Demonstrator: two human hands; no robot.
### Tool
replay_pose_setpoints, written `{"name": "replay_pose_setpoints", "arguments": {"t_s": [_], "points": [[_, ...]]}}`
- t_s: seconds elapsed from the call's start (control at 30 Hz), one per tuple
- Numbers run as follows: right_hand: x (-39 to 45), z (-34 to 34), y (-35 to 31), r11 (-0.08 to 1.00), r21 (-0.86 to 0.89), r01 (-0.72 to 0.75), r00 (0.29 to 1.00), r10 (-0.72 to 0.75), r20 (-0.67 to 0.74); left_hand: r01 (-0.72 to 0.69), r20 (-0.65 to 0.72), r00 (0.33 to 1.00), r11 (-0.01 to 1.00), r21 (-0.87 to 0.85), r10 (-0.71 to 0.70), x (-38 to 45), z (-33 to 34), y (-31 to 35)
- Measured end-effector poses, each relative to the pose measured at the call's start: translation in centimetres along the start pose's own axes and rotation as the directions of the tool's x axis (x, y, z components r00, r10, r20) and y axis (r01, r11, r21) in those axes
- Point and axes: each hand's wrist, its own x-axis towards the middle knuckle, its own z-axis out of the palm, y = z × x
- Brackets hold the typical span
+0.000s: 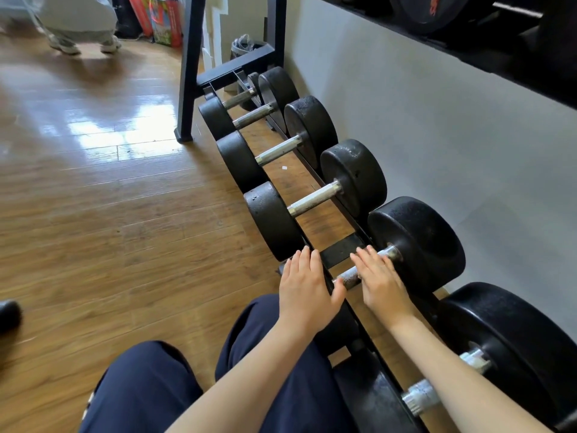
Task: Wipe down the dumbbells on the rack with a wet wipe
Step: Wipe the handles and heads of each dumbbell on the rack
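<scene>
Over the near stretch of the low rack, both hands hover with fingers straight and relaxed, palms down, holding nothing; no wet wipe shows in either one. The left hand (pixel 307 284) sits above the rack's front rail (pixel 335 295), its thumb close to the near end of a steel handle (pixel 365 268). The right hand (pixel 379 282) lies across the middle of that same handle, fingers stretched over it; whether they press on the metal or float just above it I cannot tell.

That handle belongs to the dumbbell (pixel 415 242) directly beneath the hands. Its long axis runs from the front rail up and to the right toward the white wall (pixel 437 126), ending in a big black head on the wall side. The front head is hidden under the left hand and wrist. The right hand is the nearer one to the bare handle and the far head; the left is nearer to the front head.

Beyond it, 4 more dumbbells line the rack (pixel 342 250) toward its far end, all parallel, the next dumbbell (pixel 315 201) just beside the hands. 1 more dumbbell (pixel 487 354) lies at the near end under the right forearm. Wooden floor (pixel 109 198) spreads to the left.

Judging by the empty hands, wiping cannot start until a wipe is fetched.
</scene>
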Motion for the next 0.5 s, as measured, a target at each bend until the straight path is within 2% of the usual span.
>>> {"name": "replay_pose_setpoints", "arguments": {"t_s": [0.07, 0.17, 0.2, 0.27, 0.4, 0.5], "points": [[-0.5, 0.2, -0.8, 0.999, -0.029, -0.035, 0.999, 0.035, 0.021, 0.004, 0.027, 1.0, 1.0, 0.015, -0.005, 0.0, -0.2, 0.1], [-1.0, 0.5, -1.7, 0.982, -0.068, 0.175, 0.98, -0.167, 0.108, 0.001, 0.029, 1.0, 1.0, 0.028, -0.002, 0.0, -0.3, -0.1], [-0.8, 0.4, -1.4, 0.979, -0.046, 0.201, 0.975, -0.195, 0.108, -0.002, 0.03, 1.0, 1.0, 0.026, 0.001, 0.1, -0.2, 0.0], [-0.2, 0.0, -0.4, 0.992, 0.013, 0.126, 0.989, -0.127, 0.075, -0.004, 0.029, 1.0, 0.999, 0.037, 0.003, 0.2, -0.3, 0.1], [0.0, 0.2, -0.3, 0.99, 0.056, -0.127, 0.991, 0.129, -0.044, -0.019, 0.069, 0.997, 1.0, 0.023, 0.018, 0.2, -0.6, 0.0], [-0.1, 0.8, -0.9, 0.985, 0.082, -0.154, 0.982, 0.162, -0.097, -0.015, 0.085, 0.996, 0.999, 0.032, 0.013, 0.0, -0.5, -0.2]]}}
